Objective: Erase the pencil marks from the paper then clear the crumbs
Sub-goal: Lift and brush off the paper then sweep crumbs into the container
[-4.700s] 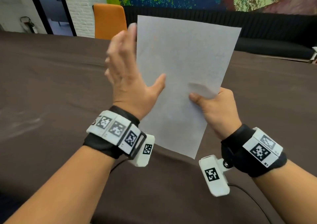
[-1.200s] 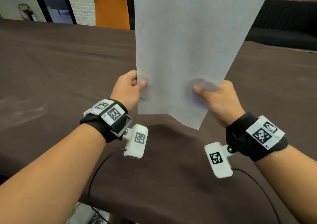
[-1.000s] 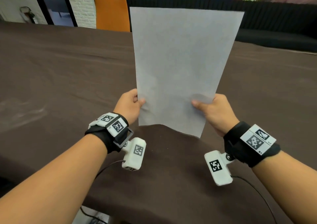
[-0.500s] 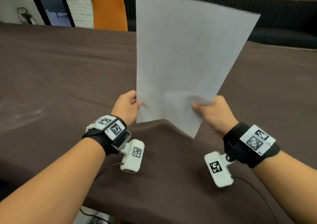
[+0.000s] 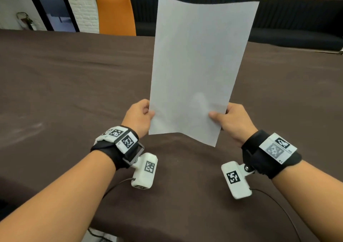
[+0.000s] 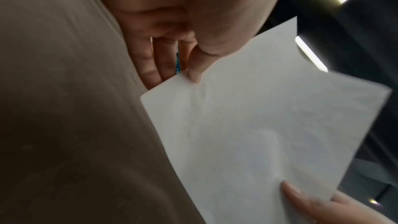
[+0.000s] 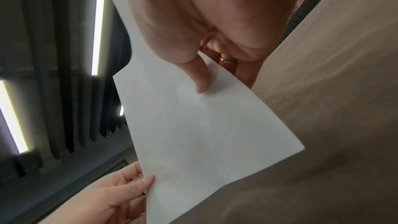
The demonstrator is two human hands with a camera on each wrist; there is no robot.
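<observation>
paper [image 5: 196,65] upright, pinched by left hand [image 5: 138,117], right hand [image 5: 234,123]

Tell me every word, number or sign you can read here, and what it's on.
No readable words or numbers anywhere.
Wrist bands and wrist cameras: black-and-white square code patterns only; tiny print beside them is too small to read.
Paper: blank on the side shown.
</observation>
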